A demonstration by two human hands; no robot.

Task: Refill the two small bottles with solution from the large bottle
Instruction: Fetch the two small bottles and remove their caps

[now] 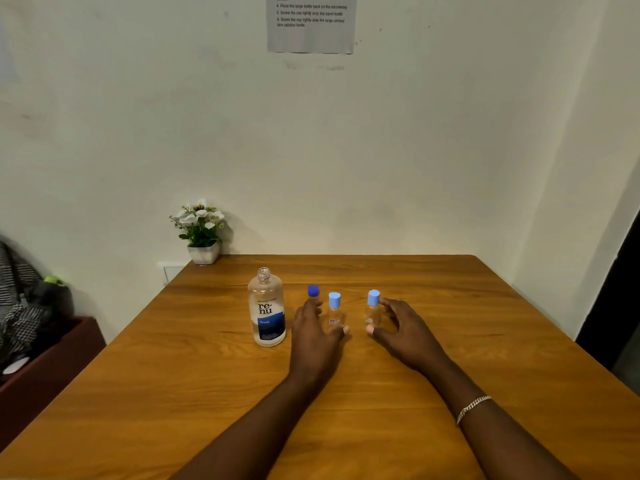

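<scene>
The large clear bottle (pixel 266 308) with a blue label stands uncapped on the wooden table (pixel 194 375). Its dark blue cap (pixel 313 290) stands just right of it, at the fingertips of my left hand (pixel 313 332). Two small clear bottles with light blue caps stand upright. The left small bottle (pixel 334 311) sits between my left hand's spread thumb and fingers. The right small bottle (pixel 373 308) sits between the thumb and curled fingers of my right hand (pixel 403 329). Both hands rest low on the table with fingers apart; I cannot tell whether they touch the bottles.
A small white pot of white flowers (pixel 201 233) stands at the table's far left corner against the wall. A printed sheet (pixel 311 24) hangs on the wall. A dark red box with cloth (pixel 38 341) sits left of the table.
</scene>
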